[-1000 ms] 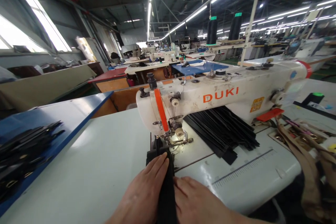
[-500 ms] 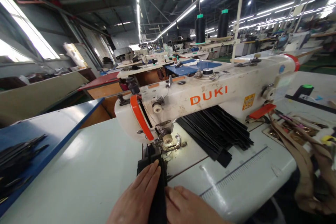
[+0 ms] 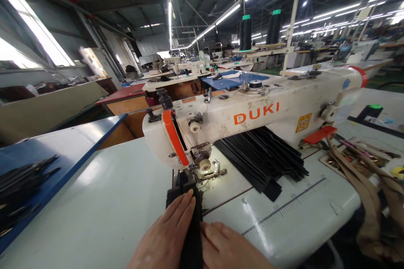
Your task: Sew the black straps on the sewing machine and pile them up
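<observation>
A black fabric strip (image 3: 191, 239) lies lengthwise under the needle end of a white sewing machine (image 3: 221, 122) marked DUKI. My left hand (image 3: 167, 231) rests flat on the strip's left side, fingers stretched out and fingertips just short of the presser foot area. At the strip's right edge, nearer to me, my right hand (image 3: 225, 243) has its fingers curled and closed on the fabric; its fingertips are partly hidden. Beneath the machine arm is a fanned pile of black strips (image 3: 261, 162).
A ruler scale (image 3: 290, 206) runs along the pale table (image 3: 126, 201). To the right are tan straps (image 3: 366, 193) beside a tray of metal parts. More dark pieces (image 3: 25, 189) lie on a blue table at left. Thread cones (image 3: 245, 33) stand behind the machine.
The camera view has turned slightly, so the machine and table appear a little farther right. Both hands keep nearly the same place on the black strip.
</observation>
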Tool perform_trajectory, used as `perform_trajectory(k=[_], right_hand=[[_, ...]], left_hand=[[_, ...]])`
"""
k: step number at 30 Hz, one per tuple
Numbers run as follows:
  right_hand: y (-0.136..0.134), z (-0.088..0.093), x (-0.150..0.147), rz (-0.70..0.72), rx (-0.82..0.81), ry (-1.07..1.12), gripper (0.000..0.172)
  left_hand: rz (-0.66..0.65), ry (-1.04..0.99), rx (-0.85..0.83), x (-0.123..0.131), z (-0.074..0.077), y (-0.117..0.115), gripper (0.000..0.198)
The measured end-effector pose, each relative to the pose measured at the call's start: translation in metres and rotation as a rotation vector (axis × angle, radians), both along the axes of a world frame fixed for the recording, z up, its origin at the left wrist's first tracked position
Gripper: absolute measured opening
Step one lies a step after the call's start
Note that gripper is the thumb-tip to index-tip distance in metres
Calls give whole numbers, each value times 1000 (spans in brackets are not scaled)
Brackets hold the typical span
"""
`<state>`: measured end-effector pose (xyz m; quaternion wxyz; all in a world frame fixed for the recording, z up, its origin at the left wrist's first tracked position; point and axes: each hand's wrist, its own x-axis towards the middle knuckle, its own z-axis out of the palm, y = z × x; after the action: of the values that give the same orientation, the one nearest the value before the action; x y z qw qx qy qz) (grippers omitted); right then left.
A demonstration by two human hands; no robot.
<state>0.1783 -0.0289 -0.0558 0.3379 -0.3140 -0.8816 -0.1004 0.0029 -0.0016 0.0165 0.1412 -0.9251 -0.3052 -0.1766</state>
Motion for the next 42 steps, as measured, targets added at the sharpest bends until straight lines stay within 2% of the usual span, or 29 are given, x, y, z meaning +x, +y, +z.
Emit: perform_trajectory(k=[6,11,15,19,24,26,29,31,34,36,42], right_hand=[[1,5,0,-9,29,-15,21],[-2,13,2,-3,37,16,19],[-6,17,8,-1,-68,-7,21],[-9,19,13,-41,-65,-29,28],[-14,36,17,-88,-211,-67,22],[-14,45,17,-155,-272,-80,17],[-7,53,14,-269,-270,-94,16],[0,54,14,-224,-223,-129,13],[10,55,17,-39,-145,-220,4],[15,56,21,46,-123,-275,4],[26,63,29,92,-97,-348,8]], left_hand=[[-8,-39,11,-1,-4,2,87],[14,44,48,0,-6,3,61],[34,103,-20,-2,-10,5,61],[68,121,-170,-5,-12,10,66],[93,191,-307,0,4,15,59],[106,176,-315,4,12,15,52],[125,138,-298,9,17,13,46],[131,121,-287,11,17,11,40],[128,102,-274,11,13,9,35],[124,75,-255,10,9,8,35],[93,-13,-142,9,-3,15,33]])
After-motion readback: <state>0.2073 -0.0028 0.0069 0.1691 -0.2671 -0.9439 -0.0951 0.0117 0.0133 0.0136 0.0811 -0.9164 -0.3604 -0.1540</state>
